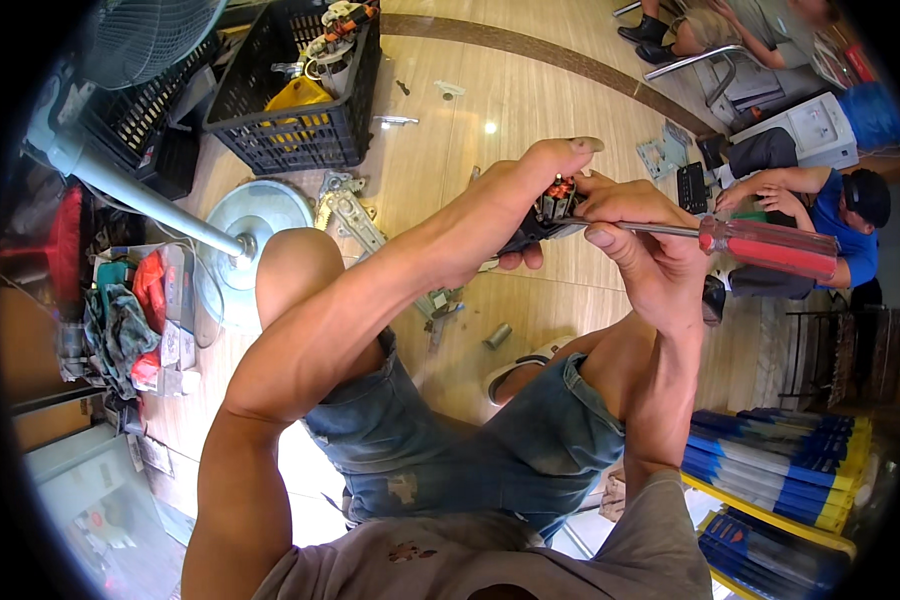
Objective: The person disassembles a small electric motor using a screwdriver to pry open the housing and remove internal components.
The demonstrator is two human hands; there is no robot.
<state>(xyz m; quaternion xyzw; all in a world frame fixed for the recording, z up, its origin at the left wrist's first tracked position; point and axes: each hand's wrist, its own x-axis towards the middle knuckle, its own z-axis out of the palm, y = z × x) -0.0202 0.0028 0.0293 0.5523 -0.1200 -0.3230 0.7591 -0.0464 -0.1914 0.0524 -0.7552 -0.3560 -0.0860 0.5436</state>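
My left hand point(505, 200) is closed around a small dark motor-like part point(548, 208) with orange copper-coloured windings showing. The thumb points up and to the right over it. In my right hand point(650, 240) is a screwdriver point(770, 248) with a clear red handle, gripped by its metal shaft between thumb and fingers. The handle sticks out to the right, and the shaft runs left to the part. The tip is at or close to the part; exact contact cannot be made out. Both hands are raised above the floor, beyond my knees.
A black plastic crate point(300, 140) of parts stands far left, beside a standing fan's round base point(255, 215). Metal brackets point(355, 222) and a small metal cylinder point(498, 336) lie on the tiled floor. At right sits a person in blue point(830, 225); blue-yellow packages point(780, 460) are stacked nearer.
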